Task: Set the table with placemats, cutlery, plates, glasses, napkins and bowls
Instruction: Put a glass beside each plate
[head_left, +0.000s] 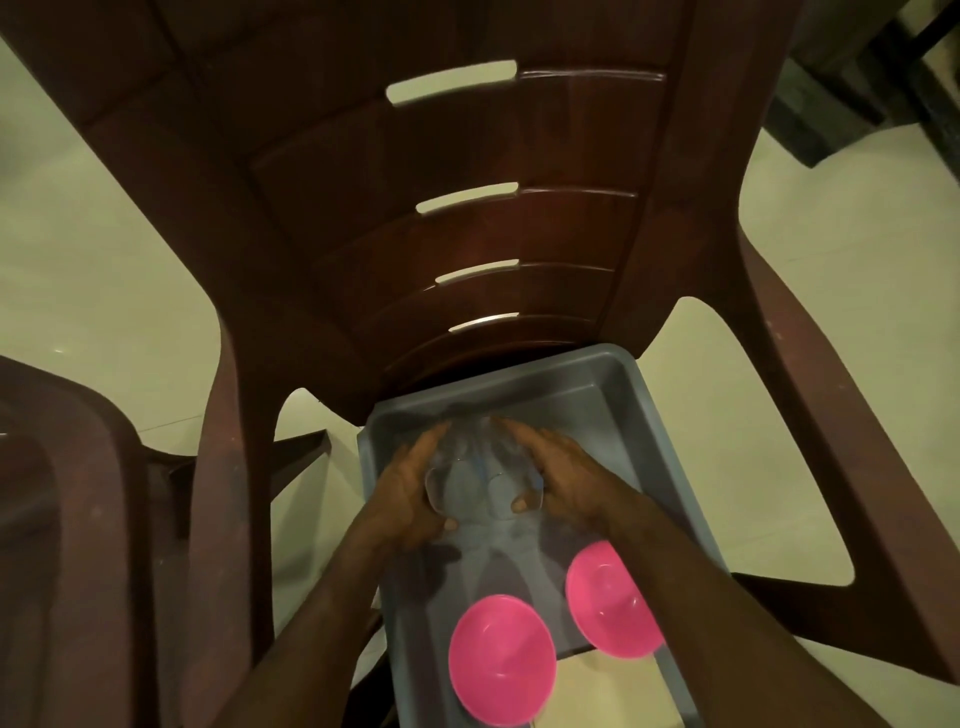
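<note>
A grey plastic tub (613, 374) sits on the seat of a brown plastic chair. Inside it stand two clear glasses side by side, blurred and hard to tell apart. My left hand (410, 488) wraps round the left glass (441, 478), thumb near its rim. My right hand (561, 478) wraps round the right glass (511, 467), thumb on its near side. Two pink bowls lie in the near half of the tub: one bowl (501, 660) at the front and another bowl (608, 597) to its right, partly under my right forearm.
The brown chair's slatted back (467, 208) rises right behind the tub, its armrests (831, 415) on both sides. A second brown chair (78, 493) stands at the left. Pale tiled floor (104, 234) surrounds them. Dark furniture is at the top right.
</note>
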